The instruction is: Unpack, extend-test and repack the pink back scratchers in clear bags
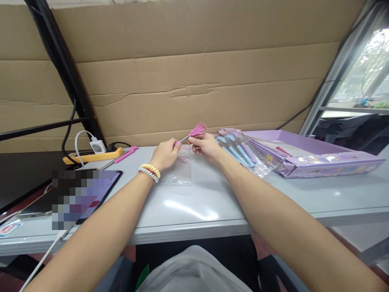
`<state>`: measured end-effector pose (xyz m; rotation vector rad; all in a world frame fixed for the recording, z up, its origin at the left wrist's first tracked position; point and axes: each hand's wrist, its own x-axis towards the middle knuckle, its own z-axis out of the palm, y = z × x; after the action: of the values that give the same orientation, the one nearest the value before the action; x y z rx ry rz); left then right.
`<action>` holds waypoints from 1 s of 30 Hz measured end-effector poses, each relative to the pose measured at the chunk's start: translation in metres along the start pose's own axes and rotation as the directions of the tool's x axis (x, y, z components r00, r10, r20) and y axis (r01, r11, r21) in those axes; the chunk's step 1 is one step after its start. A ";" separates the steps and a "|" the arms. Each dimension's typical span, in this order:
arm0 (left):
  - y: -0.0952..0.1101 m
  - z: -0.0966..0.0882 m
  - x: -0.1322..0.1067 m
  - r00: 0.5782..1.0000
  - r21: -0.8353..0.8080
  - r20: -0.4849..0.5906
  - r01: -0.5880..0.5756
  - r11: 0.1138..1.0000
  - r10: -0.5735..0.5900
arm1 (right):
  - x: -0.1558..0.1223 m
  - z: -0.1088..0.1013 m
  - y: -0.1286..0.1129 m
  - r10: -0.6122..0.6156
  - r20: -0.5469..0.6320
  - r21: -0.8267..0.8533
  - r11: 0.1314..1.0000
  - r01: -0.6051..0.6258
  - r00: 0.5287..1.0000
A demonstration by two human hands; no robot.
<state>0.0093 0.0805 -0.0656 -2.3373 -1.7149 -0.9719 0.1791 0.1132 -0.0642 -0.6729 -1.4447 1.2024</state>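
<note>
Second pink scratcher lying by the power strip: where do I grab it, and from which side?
Judging by its pose, pinch the pink handle from above. It lies flat on the table, its thin metal stem running left toward the yellow power strip, so the right side is freer.

we see a pink toy hand (198,130), a purple box (306,156), blue and purple sticks (240,152), a yellow power strip (94,156), a grey table (212,202) and brown cardboard (194,73).

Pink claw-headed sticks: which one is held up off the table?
The pink claw stick gripped between the left hand and right hand; the other pink stick lies on the table near the power strip.
</note>
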 end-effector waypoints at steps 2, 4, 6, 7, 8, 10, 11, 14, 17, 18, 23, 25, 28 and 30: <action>0.000 0.001 0.000 1.000 -0.029 -0.002 -0.016 0.999 0.015 | 0.000 0.005 0.000 0.007 0.001 0.061 0.998 -0.007 1.000; 0.002 0.004 -0.001 0.999 -0.049 -0.001 -0.033 0.998 0.033 | -0.001 0.009 0.000 0.014 -0.004 0.112 0.994 -0.013 1.000; 0.004 0.007 -0.001 0.999 -0.061 -0.002 -0.042 0.997 0.042 | -0.001 0.011 0.000 0.021 -0.009 0.135 0.991 -0.020 1.000; 0.005 0.009 -0.001 0.999 -0.065 -0.002 -0.042 0.997 0.042 | -0.001 0.012 0.001 0.022 -0.018 0.134 0.991 -0.019 1.000; 0.006 0.009 -0.001 0.999 -0.067 -0.001 -0.041 0.997 0.041 | 0.000 0.013 0.001 0.019 -0.029 0.126 0.992 -0.015 0.999; 0.008 0.010 -0.001 0.999 -0.066 -0.001 -0.039 0.997 0.039 | 0.001 0.015 0.001 0.006 -0.056 0.106 0.994 0.000 0.998; 0.009 0.010 -0.001 0.999 -0.064 -0.003 -0.036 0.997 0.036 | 0.003 0.015 0.001 0.000 -0.072 0.095 0.995 0.007 0.997; 0.011 0.008 0.002 1.000 -0.048 -0.017 -0.026 0.998 0.026 | 0.008 0.016 -0.002 -0.019 -0.143 0.060 0.998 0.028 0.990; 0.014 0.007 0.004 0.999 -0.037 -0.022 -0.042 0.998 0.041 | 0.011 0.013 -0.009 -0.041 -0.193 0.004 0.999 0.043 0.980; 0.015 0.006 0.005 0.999 -0.039 -0.022 -0.051 0.998 0.050 | 0.011 0.012 -0.012 -0.049 -0.196 -0.013 0.999 0.047 0.979; 0.022 0.004 0.006 0.997 -0.103 -0.018 -0.070 0.992 0.069 | 0.011 0.005 -0.022 -0.110 -0.230 -0.103 0.991 0.088 0.967; 0.025 0.004 0.006 0.998 -0.122 -0.010 -0.070 0.990 0.069 | 0.012 0.004 -0.024 -0.141 -0.245 -0.138 0.984 0.110 0.959; 0.028 0.003 0.006 0.998 -0.138 -0.003 -0.062 0.988 0.062 | 0.014 0.002 -0.023 -0.178 -0.247 -0.164 0.976 0.140 0.952; 0.027 0.004 0.005 0.999 -0.142 -0.009 -0.053 0.988 0.052 | 0.013 0.002 -0.020 -0.198 -0.237 -0.149 0.975 0.166 0.951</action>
<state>0.0358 0.0758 -0.0583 -2.4494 -1.6238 -1.1262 0.1782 0.1179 -0.0404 -0.7334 -1.3446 0.8538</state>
